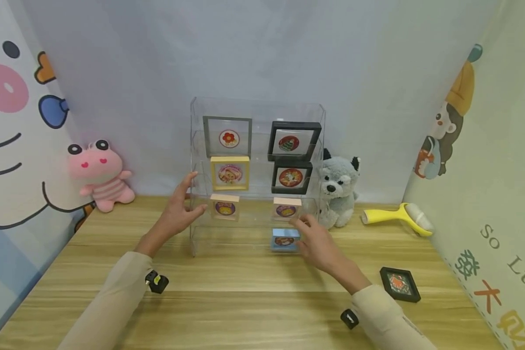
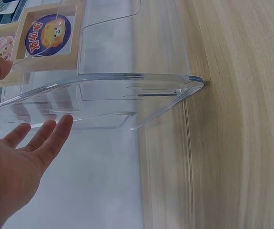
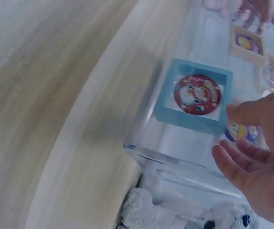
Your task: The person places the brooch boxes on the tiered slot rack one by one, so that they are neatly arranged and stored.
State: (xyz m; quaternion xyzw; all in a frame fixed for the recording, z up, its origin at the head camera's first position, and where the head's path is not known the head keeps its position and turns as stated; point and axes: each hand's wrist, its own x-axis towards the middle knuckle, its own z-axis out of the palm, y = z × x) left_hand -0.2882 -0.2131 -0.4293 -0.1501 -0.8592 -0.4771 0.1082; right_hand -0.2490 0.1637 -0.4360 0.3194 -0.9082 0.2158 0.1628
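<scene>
A clear acrylic tiered stand [image 1: 255,218] holds several small framed round pictures. My left hand [image 1: 178,212] is at the stand's left side, its fingers spread around the side panel. In the left wrist view, that hand [image 2: 20,164] has straight, relaxed fingers and holds nothing. My right hand [image 1: 318,245] is at the lower right of the stand, beside a small blue frame [image 1: 285,240] on the bottom tier. The right wrist view shows its thumb by a corner of the blue frame [image 3: 191,125], the other fingers loosely extended. A pale wooden frame [image 1: 287,209] sits one tier above.
A black frame [image 1: 400,284] lies on the table at right, and a yellow-handled lint roller [image 1: 398,215] rests farther back. A grey plush dog [image 1: 339,189] sits behind the stand's right side; a pink plush frog [image 1: 100,177] is at left.
</scene>
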